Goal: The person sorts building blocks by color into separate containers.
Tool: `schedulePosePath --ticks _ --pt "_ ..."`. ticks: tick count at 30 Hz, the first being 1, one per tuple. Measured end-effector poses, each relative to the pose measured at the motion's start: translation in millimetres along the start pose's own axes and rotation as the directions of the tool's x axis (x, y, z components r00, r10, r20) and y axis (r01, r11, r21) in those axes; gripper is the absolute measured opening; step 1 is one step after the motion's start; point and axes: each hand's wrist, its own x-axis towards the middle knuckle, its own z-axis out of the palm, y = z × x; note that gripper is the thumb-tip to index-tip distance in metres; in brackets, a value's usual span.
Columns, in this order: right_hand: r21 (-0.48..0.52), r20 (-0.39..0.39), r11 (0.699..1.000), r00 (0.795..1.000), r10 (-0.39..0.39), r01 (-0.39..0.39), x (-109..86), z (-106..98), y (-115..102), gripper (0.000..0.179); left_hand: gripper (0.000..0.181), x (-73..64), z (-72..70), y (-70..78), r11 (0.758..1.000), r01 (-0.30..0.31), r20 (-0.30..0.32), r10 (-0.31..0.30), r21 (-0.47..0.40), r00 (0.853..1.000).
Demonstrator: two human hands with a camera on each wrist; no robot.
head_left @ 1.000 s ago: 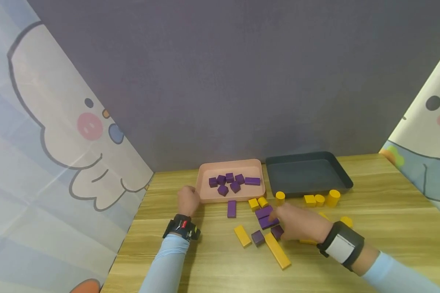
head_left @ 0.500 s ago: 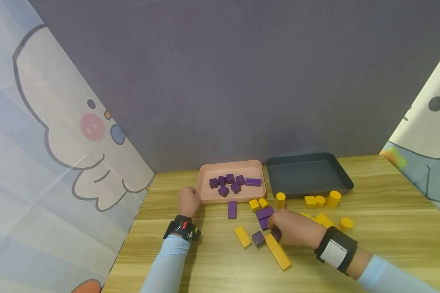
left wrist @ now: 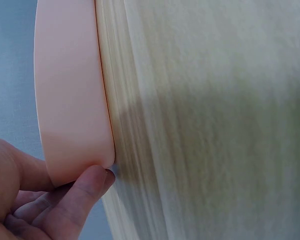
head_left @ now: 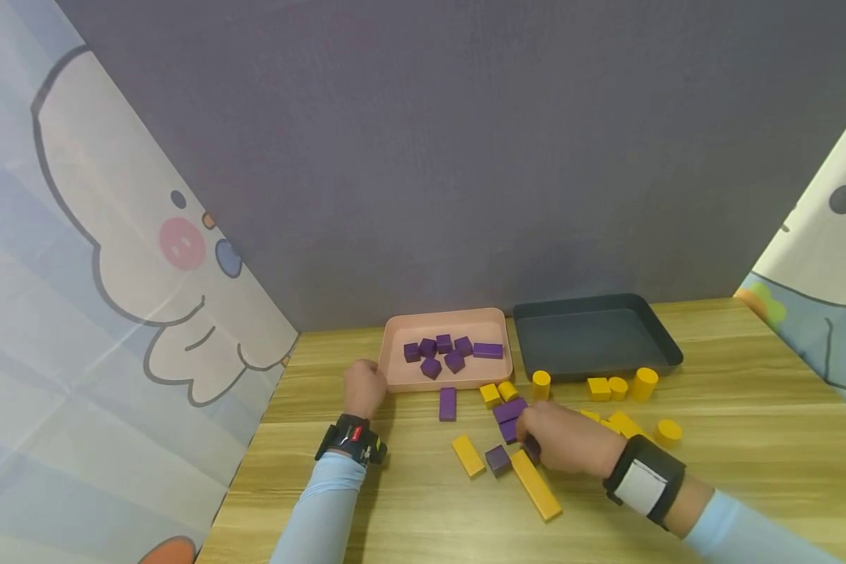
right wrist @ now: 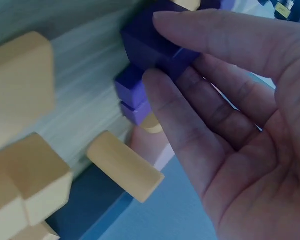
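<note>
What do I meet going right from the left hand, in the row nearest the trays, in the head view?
Left hand, purple rectangular block, yellow cube, small slanted yellow cylinder, upright yellow cylinder, yellow rectangular block, short yellow cylinder, thick yellow cylinder.

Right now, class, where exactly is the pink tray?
In the head view, the pink tray sits just left of the dark tray, with the left hand gripping its near left corner.

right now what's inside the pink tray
Inside the pink tray: six small purple blocks and one longer purple bar. The spots beneath them are covered, so unseen.
</note>
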Motion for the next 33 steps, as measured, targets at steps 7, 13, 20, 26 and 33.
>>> schedulePosePath --ticks 7,13,20,26,33 --pt "-0.008 -0.036 0.998 0.997 -0.064 0.064 6.6 -13.1 -10.7 0.024 0.023 0.6 0.6 -0.4 1.0 -0.02 -0.009 0.02 -0.014 1.0" --pt "-0.052 -0.103 0.999 0.995 -0.016 0.01 27.8 -30.8 -25.2 0.028 0.023 0.9 1.1 -1.8 1.0 -0.013 -0.004 0.013 -0.026 1.0" --pt "-0.035 -0.225 0.999 0.974 0.003 -0.011 62.2 -50.3 -32.8 0.018 0.022 1.7 2.3 -3.1 1.0 -0.01 -0.013 0.01 -0.012 1.0" --pt "0.022 -0.338 0.997 0.938 0.077 -0.073 92.8 -50.6 -28.6 0.028 0.023 3.3 2.1 -2.7 1.0 -0.006 0.004 0.007 -0.018 1.0" --pt "0.008 -0.396 0.988 0.907 0.144 -0.153 123.2 -37.7 -18.5 0.028 0.021 3.9 5.2 -5.5 1.0 -0.012 -0.026 0.012 -0.003 1.0"
